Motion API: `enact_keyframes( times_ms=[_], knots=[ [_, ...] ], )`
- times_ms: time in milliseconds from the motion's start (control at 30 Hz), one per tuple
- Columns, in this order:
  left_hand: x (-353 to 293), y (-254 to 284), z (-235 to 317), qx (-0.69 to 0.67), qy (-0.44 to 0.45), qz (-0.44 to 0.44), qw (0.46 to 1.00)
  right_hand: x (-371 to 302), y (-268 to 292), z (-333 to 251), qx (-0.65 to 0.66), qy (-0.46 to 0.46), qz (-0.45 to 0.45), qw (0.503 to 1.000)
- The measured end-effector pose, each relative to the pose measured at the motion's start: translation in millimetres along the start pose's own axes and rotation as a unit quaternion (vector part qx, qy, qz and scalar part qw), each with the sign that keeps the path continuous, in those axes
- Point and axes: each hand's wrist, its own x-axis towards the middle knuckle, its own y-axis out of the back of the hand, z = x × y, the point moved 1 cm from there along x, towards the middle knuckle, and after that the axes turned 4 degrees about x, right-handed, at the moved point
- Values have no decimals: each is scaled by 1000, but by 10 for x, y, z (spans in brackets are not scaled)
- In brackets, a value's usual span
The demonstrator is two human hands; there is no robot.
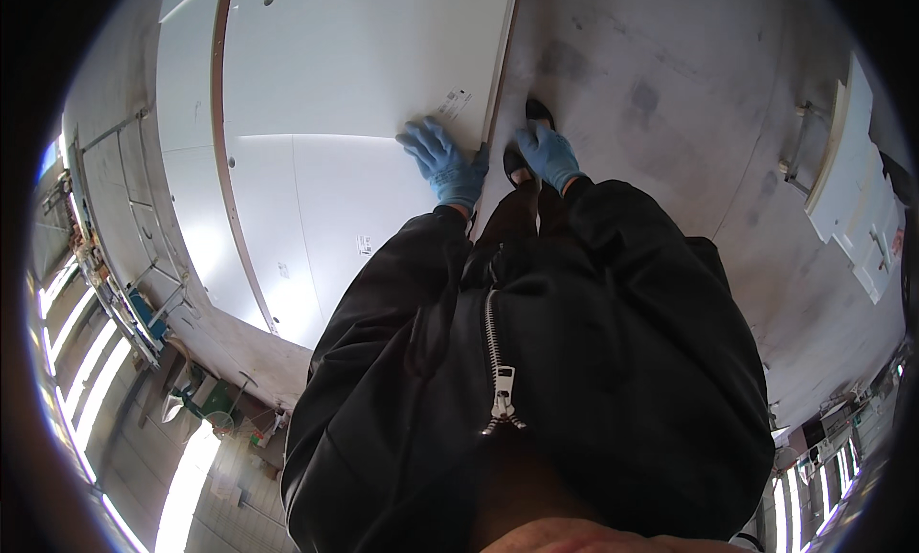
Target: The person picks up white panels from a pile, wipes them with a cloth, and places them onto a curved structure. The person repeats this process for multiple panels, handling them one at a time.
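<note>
My left hand (pixel 447 170), in a blue glove, lies on a large white panel (pixel 354 65) near its right edge. Its fingers are spread over the surface, and the thumb rests by the edge. Printed labels (pixel 454 103) are stuck to the white face just beyond those fingers. To the right of the panel hangs my right hand (pixel 552 158), gloved in blue too, over the floor and in front of my dark shoes (pixel 539 112). Its thumb side stands a little apart and nothing shows in it; the fingertips are partly hidden.
Another white panel (pixel 191 103) with a brown edge lies along the left. Metal frames (pixel 144 199) stand on the grey floor (pixel 661 103) farther left. At the right rim, stacked white boards (pixel 852 170) rest on a support. Workshop clutter lies lower left.
</note>
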Motion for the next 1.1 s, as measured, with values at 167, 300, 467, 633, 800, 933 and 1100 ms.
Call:
enact_keyframes(
  times_ms=[167,300,467,633,800,933,1100],
  knots=[
    [-51,56,6,-35,-1,4,999,-175,-101,-64,-7,3,7,1000],
    [-37,100,33,-36,23,19,999,-225,-225,-143,-1,53,19,998],
    [-21,83,-17,-62,56,28,996,-292,-310,-130,-28,68,-21,997],
    [-40,119,-74,-102,82,23,991,-438,-205,2,-72,82,-42,993],
    [-132,216,-182,-135,75,32,987,-554,-103,238,-83,126,-34,988],
    [-219,283,-278,-155,59,29,986,-614,-127,436,-68,76,-52,993],
    [-207,340,-261,-130,67,4,989,-788,-165,397,-67,124,-101,985]
  ],
)
